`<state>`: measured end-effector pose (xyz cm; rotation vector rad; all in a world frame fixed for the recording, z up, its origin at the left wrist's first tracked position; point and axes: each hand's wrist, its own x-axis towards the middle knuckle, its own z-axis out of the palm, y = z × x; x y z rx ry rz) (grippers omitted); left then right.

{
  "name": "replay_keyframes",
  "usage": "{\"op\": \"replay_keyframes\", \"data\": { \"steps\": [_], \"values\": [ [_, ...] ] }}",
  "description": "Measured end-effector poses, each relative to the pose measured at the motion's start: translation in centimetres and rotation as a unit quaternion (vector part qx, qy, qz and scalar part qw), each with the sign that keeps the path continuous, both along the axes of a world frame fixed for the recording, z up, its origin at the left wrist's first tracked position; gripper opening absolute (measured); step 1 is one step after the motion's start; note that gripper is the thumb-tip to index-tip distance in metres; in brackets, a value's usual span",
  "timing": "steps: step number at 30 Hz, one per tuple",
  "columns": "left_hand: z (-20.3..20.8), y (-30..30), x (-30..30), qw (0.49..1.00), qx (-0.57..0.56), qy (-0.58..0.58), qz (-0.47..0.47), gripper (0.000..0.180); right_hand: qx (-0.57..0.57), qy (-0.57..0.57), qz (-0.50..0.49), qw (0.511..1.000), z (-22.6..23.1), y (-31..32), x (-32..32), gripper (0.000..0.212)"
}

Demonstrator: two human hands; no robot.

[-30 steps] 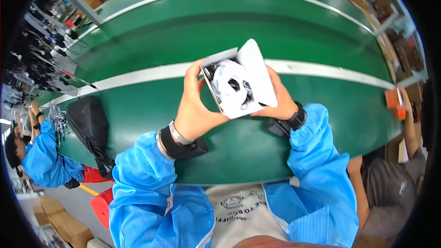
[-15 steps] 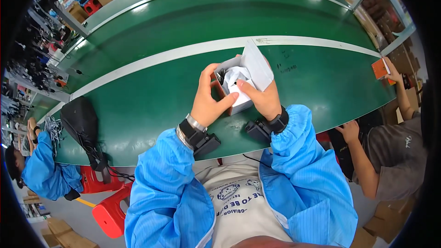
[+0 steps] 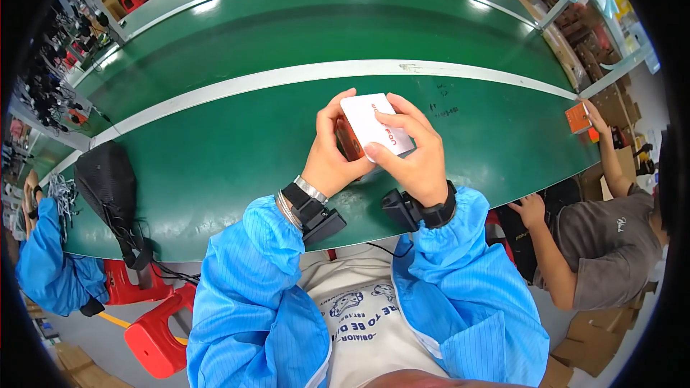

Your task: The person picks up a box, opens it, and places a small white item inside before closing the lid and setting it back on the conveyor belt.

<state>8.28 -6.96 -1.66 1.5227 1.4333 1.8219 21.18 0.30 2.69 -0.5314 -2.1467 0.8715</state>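
Observation:
A small carton (image 3: 375,123) with a white top and orange side is between my two hands over the green bench. Its lid lies down over the opening, so the contents are hidden. My left hand (image 3: 329,151) wraps the carton's left side, fingers behind it and thumb along the near edge. On the other side my right hand (image 3: 419,152) grips the carton, with its thumb on the near edge of the lid and a finger across the top. Both wrists carry black strapped devices.
A black bag (image 3: 106,179) with cables lies on the bench (image 3: 237,165) at the left. Red stools (image 3: 154,338) stand below it. A co-worker at the right holds an orange box (image 3: 577,118); another person in blue sits at the far left. A white rail (image 3: 287,74) crosses behind the carton.
The carton's raised flap has been folded down over the opening, covering the white wrapped contents and dark item seen before. My right hand has shifted onto the top.

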Motion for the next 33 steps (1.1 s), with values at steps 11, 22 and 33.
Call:
{"op": "replay_keyframes", "data": {
  "steps": [11, 22, 33],
  "values": [
    [0.8, -0.5, 0.4, 1.0, -0.024, -0.011, -0.011, 0.106, 0.105, -0.144, -0.062, 0.982, 2.2, -1.2, -1.6, 0.038],
    [0.9, -1.2, 0.8, 0.999, -0.043, -0.008, 0.03, 0.096, 0.282, -0.124, -0.121, 0.944, 1.0, -3.3, -1.9, 0.034],
    [0.5, -0.8, 0.3, 0.999, -0.033, 0.021, 0.032, 0.091, 0.308, -0.134, -0.132, 0.933, 1.0, -3.7, -2.0, 0.037]
  ]
}}
